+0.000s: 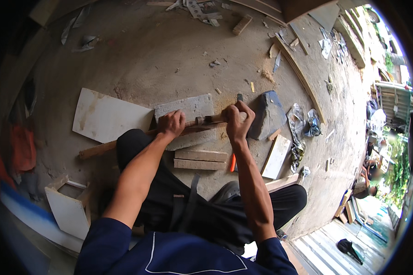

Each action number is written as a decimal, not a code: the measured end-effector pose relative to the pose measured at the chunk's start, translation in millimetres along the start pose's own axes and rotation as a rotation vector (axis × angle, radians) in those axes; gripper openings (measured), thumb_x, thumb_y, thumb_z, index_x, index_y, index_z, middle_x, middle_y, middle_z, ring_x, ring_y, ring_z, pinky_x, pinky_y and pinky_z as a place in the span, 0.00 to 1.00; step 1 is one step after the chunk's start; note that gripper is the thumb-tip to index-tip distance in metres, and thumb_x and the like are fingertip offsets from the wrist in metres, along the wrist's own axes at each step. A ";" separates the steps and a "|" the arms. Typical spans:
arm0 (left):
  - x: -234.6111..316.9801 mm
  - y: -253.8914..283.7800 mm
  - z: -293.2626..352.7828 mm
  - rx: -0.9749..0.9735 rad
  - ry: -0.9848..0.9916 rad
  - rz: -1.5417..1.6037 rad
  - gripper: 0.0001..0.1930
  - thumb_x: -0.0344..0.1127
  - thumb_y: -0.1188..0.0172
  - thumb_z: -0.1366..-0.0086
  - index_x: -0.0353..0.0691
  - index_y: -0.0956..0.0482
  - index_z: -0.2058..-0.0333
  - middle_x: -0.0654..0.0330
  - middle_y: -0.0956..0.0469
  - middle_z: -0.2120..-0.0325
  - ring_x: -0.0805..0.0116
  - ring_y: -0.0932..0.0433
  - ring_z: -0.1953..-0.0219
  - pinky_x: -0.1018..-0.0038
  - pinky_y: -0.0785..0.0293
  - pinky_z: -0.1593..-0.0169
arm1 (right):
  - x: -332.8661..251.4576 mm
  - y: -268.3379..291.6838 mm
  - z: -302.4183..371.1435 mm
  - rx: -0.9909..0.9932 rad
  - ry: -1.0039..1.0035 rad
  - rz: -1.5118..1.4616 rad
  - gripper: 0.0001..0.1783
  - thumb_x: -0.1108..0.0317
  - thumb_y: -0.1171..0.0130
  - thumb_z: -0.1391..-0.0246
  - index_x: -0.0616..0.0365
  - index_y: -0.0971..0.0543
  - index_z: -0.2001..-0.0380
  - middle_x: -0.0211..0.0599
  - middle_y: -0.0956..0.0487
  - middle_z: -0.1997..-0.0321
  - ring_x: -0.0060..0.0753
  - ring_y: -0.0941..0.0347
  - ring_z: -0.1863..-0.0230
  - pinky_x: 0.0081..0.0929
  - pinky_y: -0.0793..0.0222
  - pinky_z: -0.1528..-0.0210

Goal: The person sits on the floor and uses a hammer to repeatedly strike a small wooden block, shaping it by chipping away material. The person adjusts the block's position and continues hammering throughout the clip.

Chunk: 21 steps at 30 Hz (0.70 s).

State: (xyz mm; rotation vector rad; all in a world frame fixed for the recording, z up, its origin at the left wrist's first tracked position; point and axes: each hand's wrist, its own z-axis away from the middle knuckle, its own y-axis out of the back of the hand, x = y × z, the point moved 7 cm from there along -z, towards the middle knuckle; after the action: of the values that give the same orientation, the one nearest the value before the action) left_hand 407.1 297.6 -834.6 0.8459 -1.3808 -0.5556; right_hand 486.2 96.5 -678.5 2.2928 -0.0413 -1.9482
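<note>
My left hand (pixel 172 123) is closed around a long brown strip of wood (pixel 98 150), which slants over a grey concrete block (pixel 188 106) on the floor. My right hand (pixel 237 121) is wrapped round a pale wooden-handled tool (pixel 215 118). A dark band shows on the tool's left part, close to my left hand. Above the right fist a dark tip (pixel 239 97) sticks out; whether it belongs to the same tool I cannot tell. Two short wood pieces (pixel 200 160) lie side by side just nearer than the block. An orange-handled object (pixel 233 162) is partly hidden by my right forearm.
A white board (pixel 109 115) lies left of the block, a dark blue-grey block (pixel 268 115) right of it. Beyond are a smaller white board (pixel 276 156), crumpled plastic (pixel 296 126) and a long plank (pixel 303 75). A white wooden box (pixel 69 206) stands at near left.
</note>
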 end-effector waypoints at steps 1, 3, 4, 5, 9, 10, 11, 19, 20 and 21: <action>0.1 0.1 1.6 0.002 -0.003 -0.012 0.11 0.41 0.50 0.37 0.41 0.25 0.72 0.52 0.20 0.75 0.48 0.21 0.71 0.56 0.25 0.69 | -1.7 -4.5 -2.0 -0.052 -0.022 0.014 0.12 0.73 0.47 0.51 0.66 0.29 0.85 0.31 0.28 0.86 0.17 0.34 0.81 0.21 0.37 0.76; -0.8 -1.1 2.2 0.016 0.053 0.037 0.13 0.43 0.50 0.35 0.41 0.25 0.72 0.52 0.20 0.74 0.48 0.21 0.69 0.56 0.26 0.68 | -6.8 -3.7 -4.1 -0.086 -0.028 0.001 0.12 0.73 0.47 0.51 0.65 0.28 0.86 0.31 0.27 0.86 0.19 0.32 0.80 0.22 0.36 0.73; -2.9 -0.8 2.3 0.044 0.048 0.074 0.13 0.44 0.50 0.35 0.41 0.25 0.72 0.52 0.20 0.74 0.48 0.21 0.69 0.56 0.26 0.67 | -7.0 -2.2 -0.5 -0.114 -0.054 0.015 0.12 0.73 0.46 0.51 0.64 0.28 0.86 0.32 0.26 0.85 0.20 0.31 0.79 0.22 0.35 0.70; -5.4 1.2 2.0 0.074 0.044 0.111 0.14 0.44 0.51 0.35 0.41 0.25 0.71 0.52 0.20 0.73 0.48 0.21 0.68 0.57 0.27 0.67 | -8.3 -0.7 5.0 -0.120 -0.069 0.035 0.14 0.69 0.42 0.48 0.63 0.28 0.84 0.31 0.25 0.85 0.20 0.30 0.80 0.22 0.35 0.70; 57.2 30.3 -21.6 0.128 -0.039 0.501 0.22 0.51 0.57 0.30 0.38 0.22 0.66 0.53 0.20 0.71 0.54 0.20 0.65 0.65 0.27 0.60 | -16.6 7.2 9.7 -0.290 -0.083 0.173 0.19 0.54 0.45 0.41 0.62 0.23 0.70 0.42 0.21 0.67 0.32 0.27 0.63 0.28 0.34 0.57; 87.5 36.4 -28.4 0.113 -0.104 0.622 0.25 0.53 0.59 0.29 0.37 0.22 0.64 0.53 0.20 0.71 0.56 0.21 0.65 0.66 0.27 0.59 | -21.3 9.3 7.6 -0.350 -0.045 0.240 0.23 0.49 0.49 0.38 0.61 0.22 0.66 0.45 0.21 0.60 0.36 0.26 0.57 0.30 0.35 0.52; 115.2 40.7 -33.2 0.097 -0.166 0.739 0.27 0.55 0.61 0.28 0.36 0.22 0.63 0.53 0.21 0.72 0.57 0.21 0.64 0.66 0.28 0.58 | -28.4 12.5 5.7 -0.347 0.044 0.271 0.26 0.46 0.55 0.37 0.60 0.23 0.60 0.46 0.24 0.54 0.40 0.31 0.50 0.34 0.40 0.46; 167.2 8.7 -32.4 -0.395 -0.187 0.621 0.29 0.61 0.56 0.31 0.37 0.24 0.58 0.52 0.22 0.74 0.56 0.22 0.72 0.64 0.27 0.65 | -27.9 43.1 -15.5 -0.389 0.082 0.127 0.42 0.37 0.81 0.34 0.56 0.30 0.40 0.47 0.33 0.36 0.48 0.44 0.31 0.43 0.54 0.31; 177.5 26.9 -25.0 -0.158 -0.417 0.674 0.23 0.55 0.46 0.35 0.38 0.24 0.61 0.53 0.24 0.79 0.55 0.24 0.75 0.62 0.29 0.69 | -27.3 55.8 -27.4 -0.310 0.092 0.060 0.41 0.37 0.78 0.34 0.58 0.28 0.43 0.47 0.29 0.39 0.46 0.40 0.33 0.43 0.51 0.32; 178.5 19.9 -27.2 -0.220 -0.408 0.583 0.21 0.53 0.44 0.36 0.37 0.25 0.64 0.53 0.25 0.79 0.55 0.24 0.76 0.62 0.29 0.69 | -25.3 70.6 -39.8 -0.230 0.096 0.001 0.40 0.38 0.75 0.33 0.60 0.27 0.45 0.47 0.26 0.43 0.45 0.37 0.36 0.43 0.48 0.34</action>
State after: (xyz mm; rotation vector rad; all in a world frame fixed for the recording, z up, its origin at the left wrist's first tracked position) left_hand 455.7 176.2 -708.5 0.1270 -1.8039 -0.4208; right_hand 525.7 32.6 -639.1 2.2293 0.1817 -1.7373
